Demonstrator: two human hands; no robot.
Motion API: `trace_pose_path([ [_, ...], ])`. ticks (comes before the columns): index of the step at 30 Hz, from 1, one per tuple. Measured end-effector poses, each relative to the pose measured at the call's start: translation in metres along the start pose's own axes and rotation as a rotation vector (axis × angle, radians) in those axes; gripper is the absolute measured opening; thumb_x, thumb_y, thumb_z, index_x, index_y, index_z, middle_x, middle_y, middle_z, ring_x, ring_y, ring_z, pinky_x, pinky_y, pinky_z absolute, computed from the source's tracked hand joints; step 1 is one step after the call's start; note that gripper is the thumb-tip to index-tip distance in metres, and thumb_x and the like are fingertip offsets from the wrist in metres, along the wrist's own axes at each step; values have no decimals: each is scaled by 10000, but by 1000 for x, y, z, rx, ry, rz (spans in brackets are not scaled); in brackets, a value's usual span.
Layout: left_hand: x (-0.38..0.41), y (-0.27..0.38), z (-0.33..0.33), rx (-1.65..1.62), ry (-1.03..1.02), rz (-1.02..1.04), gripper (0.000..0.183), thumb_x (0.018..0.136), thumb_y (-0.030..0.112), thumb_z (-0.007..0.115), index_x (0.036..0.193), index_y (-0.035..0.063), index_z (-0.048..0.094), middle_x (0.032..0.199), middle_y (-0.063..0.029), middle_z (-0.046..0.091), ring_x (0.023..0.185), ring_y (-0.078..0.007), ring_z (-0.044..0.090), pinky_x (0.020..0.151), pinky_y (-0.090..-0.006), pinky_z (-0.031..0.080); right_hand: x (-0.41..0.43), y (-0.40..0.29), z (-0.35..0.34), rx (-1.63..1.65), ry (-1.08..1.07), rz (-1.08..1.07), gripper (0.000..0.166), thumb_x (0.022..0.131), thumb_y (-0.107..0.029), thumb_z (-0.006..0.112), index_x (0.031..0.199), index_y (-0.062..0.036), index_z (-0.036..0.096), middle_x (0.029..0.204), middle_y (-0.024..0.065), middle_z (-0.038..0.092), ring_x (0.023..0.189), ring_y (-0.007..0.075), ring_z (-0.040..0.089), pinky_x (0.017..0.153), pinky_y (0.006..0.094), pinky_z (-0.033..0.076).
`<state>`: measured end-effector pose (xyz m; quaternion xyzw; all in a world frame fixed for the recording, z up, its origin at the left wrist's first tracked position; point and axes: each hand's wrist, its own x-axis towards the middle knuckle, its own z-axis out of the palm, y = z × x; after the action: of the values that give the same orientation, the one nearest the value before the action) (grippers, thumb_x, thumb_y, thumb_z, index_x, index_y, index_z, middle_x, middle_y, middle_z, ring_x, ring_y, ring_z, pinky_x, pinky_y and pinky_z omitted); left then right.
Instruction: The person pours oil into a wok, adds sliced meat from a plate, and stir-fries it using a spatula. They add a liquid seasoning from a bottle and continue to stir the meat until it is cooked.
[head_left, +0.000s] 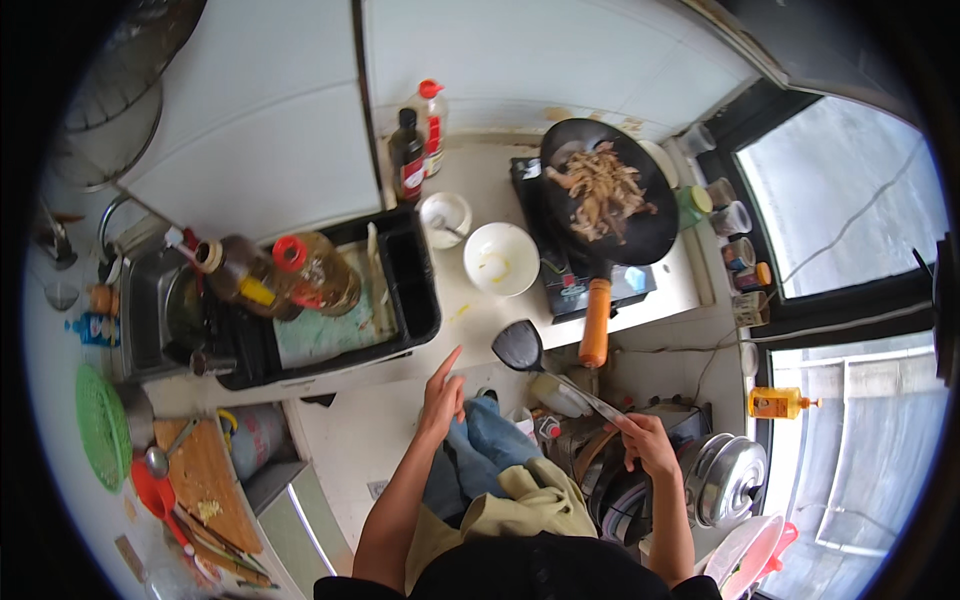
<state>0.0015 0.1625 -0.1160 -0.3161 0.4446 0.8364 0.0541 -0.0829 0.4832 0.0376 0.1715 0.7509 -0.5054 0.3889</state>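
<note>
My right hand (646, 442) grips the metal handle of a spatula (517, 346), whose dark blade hangs over the counter's front edge, left of the wok's handle. Nothing is held in my left hand (444, 396); its index finger points up towards the counter. A black wok (652, 225) with an orange-brown handle (595, 322) rests on an induction cooker (564, 289). Cooked strips, apparently meat, (604, 191) lie in the wok. Beside the cooker stands a white bowl (501, 259) with yellow residue inside, and behind it a smaller white bowl (445, 219) holds a spoon.
Two bottles (407, 157) (430, 124) stand by the wall. Large oil bottles (319, 274) are on the black-rimmed sink's board at left. Jars (731, 219) line the windowsill. A wooden cutting board (214, 480) lies at lower left; metal pots (724, 480) stand at lower right.
</note>
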Motion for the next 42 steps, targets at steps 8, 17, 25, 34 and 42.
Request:
trace_pose_path([
  [8, -24, 34, 38, 52, -58, 156, 506, 956, 115, 510, 1456, 133, 431, 543, 51, 326, 430, -48, 291, 372, -228, 370, -97, -4, -110, 88, 413, -228, 312, 960, -262, 596, 894, 32, 678, 473, -62, 390, 318, 53, 362, 293, 222, 338],
  [17, 33, 130, 115, 712, 95, 766, 413, 909, 130, 604, 1322, 108, 589, 646, -23, 459, 568, -100, 464, 556, -264, 435, -16, -159, -161, -368, 549, -501, 373, 930, -347, 639, 863, 15, 701, 531, -11, 450, 366, 85, 442, 330, 228, 380],
  [25, 127, 194, 210, 1310, 128, 920, 300, 846, 217, 659, 1121, 104, 700, 865, -113, 587, 955, -300, 578, 839, -403, 487, 66, -288, -167, -1222, 653, -541, 361, 899, -332, 644, 879, 21, 716, 697, 191, 672, 504, 261, 656, 528, 319, 538],
  [34, 237, 210, 262, 1600, 154, 873, 85, 735, 137, 733, 794, 79, 754, 955, -138, 655, 999, -324, 595, 838, -441, 499, 146, -279, -202, -679, 210, -355, 377, 888, -323, 628, 829, 34, 736, 552, 51, 528, 419, 185, 574, 331, 308, 470],
  [42, 308, 180, 293, 1746, 128, 1044, 89, 750, 78, 665, 769, 90, 751, 927, -111, 640, 1028, -290, 572, 898, -410, 448, 132, -247, -203, -617, 259, -385, 381, 924, -330, 606, 894, 28, 732, 490, 77, 524, 400, 196, 587, 393, 324, 488],
])
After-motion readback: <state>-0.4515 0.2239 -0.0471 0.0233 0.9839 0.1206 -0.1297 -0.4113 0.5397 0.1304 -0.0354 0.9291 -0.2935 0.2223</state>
